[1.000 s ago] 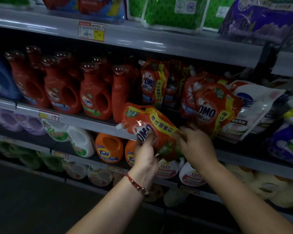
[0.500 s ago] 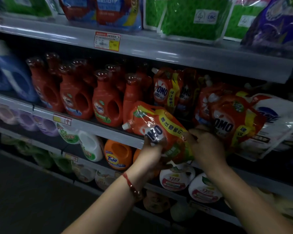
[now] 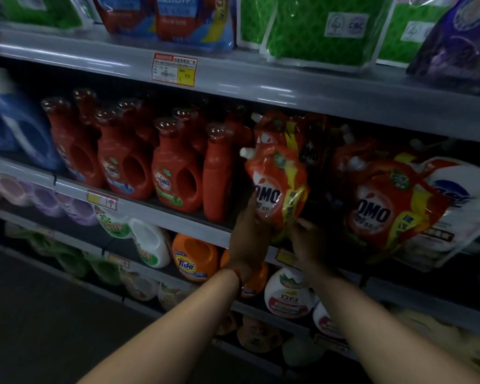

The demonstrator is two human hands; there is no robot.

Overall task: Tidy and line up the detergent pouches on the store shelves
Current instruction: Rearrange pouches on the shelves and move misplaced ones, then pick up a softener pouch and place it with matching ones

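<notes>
Pouch: the held pouch (image 3: 276, 187) is near upright at the front of the middle shelf (image 3: 161, 210), its white spout (image 3: 247, 152) at the upper left, just right of the red bottles (image 3: 175, 173).
Left hand: the left hand (image 3: 248, 236) grips the pouch's lower left side, thumb up against the printed face.
Right hand: the right hand (image 3: 308, 241) holds the lower right corner from below; how its fingers lie behind the film I cannot tell.
Weight: likely heavy for its size, a full liquid refill that sags toward its base.
Stiffness: soft glossy film, probably yields and slumps rather than standing by itself; the crinkled yellow side suggests it creases easily.
Slip: shiny surface, likely slick, so a squeeze alone may slide.
Where to hold: best low on both sides with support under the base; the spout neck looks like the one stiff part for steering.
Risk: set down off balance, it may tip forward off the shelf edge.
Pouch count: one in hand, two or three upright behind it, at least two leaning to the right (image 3: 377, 206); deeper ones too dark to count.
Other counts: about eight red bottles visible, one white pouch (image 3: 452, 195) at far right.
</notes>
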